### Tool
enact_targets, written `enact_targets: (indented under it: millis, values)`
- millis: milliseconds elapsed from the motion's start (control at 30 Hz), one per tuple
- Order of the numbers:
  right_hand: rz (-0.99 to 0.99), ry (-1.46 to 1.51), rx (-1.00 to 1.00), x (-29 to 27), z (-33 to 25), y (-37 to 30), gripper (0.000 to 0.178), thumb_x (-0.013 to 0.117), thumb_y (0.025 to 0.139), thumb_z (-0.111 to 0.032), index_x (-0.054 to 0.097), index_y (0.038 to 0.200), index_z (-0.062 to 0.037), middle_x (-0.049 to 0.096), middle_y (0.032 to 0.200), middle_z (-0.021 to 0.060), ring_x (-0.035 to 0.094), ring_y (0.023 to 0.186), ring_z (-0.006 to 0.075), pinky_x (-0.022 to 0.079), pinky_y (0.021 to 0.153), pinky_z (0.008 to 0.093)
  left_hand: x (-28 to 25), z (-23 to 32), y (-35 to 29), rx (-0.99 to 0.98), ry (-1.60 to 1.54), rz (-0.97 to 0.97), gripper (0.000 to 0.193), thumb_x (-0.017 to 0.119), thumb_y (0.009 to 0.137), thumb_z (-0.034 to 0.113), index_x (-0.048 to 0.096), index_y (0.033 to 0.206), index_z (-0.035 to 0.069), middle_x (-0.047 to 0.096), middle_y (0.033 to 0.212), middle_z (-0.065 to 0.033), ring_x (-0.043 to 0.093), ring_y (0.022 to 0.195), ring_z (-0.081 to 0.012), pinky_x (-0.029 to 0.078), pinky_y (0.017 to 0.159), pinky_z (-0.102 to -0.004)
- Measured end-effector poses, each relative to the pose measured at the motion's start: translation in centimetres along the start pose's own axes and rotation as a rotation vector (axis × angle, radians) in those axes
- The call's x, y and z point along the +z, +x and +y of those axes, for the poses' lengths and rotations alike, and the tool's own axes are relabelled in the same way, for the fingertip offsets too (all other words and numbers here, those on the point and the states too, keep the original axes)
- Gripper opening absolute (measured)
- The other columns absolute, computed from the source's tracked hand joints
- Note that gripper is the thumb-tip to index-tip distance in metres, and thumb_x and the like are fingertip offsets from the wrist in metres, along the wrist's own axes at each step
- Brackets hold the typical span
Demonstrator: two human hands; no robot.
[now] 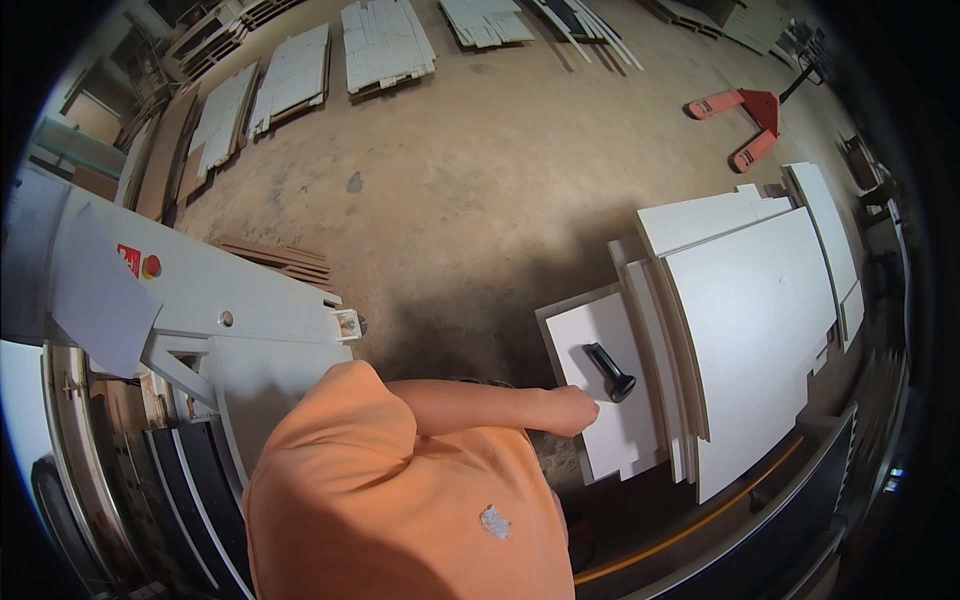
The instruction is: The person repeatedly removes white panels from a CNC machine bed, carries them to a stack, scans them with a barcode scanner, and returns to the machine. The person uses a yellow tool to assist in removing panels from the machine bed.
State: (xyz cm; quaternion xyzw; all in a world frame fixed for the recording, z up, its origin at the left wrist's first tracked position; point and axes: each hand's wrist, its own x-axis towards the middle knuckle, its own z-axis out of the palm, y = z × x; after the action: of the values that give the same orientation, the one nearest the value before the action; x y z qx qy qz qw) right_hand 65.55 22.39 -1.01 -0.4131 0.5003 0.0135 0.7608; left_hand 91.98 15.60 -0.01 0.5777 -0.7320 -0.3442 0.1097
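Note:
My left arm crosses in front of my orange shirt (400, 510) toward the right. My left hand (572, 411) is closed over the left edge of a small white board (575, 330); whether the fingers grip that edge or something else is hidden. Just beyond my knuckles, a black handheld scanner (610, 372) lies on the same board, apart from the hand. The board lies against a stack of larger white panels (750, 300) to its right. Only a sliver of skin shows at the right side of the shirt, and my right hand is out of sight.
At left stands a pale machine (200, 290) with a red emergency button (151, 266) and a hanging paper sheet (100, 290). Brown strips (275, 262) lie behind it. Several panel stacks (388, 45) line the far floor. A red pallet jack (745, 115) stands far right.

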Motion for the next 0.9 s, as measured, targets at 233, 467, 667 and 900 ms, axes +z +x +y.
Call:
enact_targets:
  millis: [233,467,667,900]
  values:
    - [-0.031,-0.086,0.056,1.4,-0.7,0.7,0.024,0.061,0.095,-0.010,0.060,0.114,0.0037,0.067,0.104,0.0062,0.057,0.093,0.0113,0.048,0.084,0.0273,0.2,0.2,1.5,0.137,0.027,-0.027,0.018,0.064,0.079,0.010,0.064,0.089,-0.006,0.069,0.083,-0.0230,0.070,0.081,-0.0396,0.057,0.071,-0.0474]
    - [0.018,0.028,-0.036,3.0,-0.5,-0.3,0.024,0.062,0.095,-0.012,0.060,0.114,0.0027,0.066,0.104,0.0061,0.058,0.092,0.0117,0.048,0.084,0.0264,-0.2,-0.9,2.4,0.169,0.067,-0.004,0.014,0.065,0.076,0.007,0.066,0.083,-0.005,0.070,0.080,-0.0215,0.070,0.079,-0.0385,0.057,0.068,-0.0468]
    - [0.456,0.000,-0.159,3.1,9.2,2.4,0.022,0.058,0.095,-0.010,0.061,0.111,0.0043,0.068,0.100,0.0104,0.062,0.089,0.0164,0.050,0.082,0.0301,0.9,0.0,1.6,0.212,0.030,-0.052,0.017,0.066,0.079,0.012,0.068,0.084,-0.004,0.071,0.083,-0.0207,0.071,0.079,-0.0379,0.058,0.068,-0.0467]
    - [0.903,0.297,0.346,8.6,25.8,0.6,0.018,0.059,0.092,-0.006,0.064,0.107,0.0042,0.069,0.091,0.0119,0.064,0.084,0.0189,0.052,0.076,0.0341,1.6,2.6,2.7,0.421,0.098,-0.292,0.028,0.061,0.092,0.023,0.059,0.101,-0.004,0.066,0.088,-0.0234,0.068,0.080,-0.0399,0.057,0.070,-0.0478]
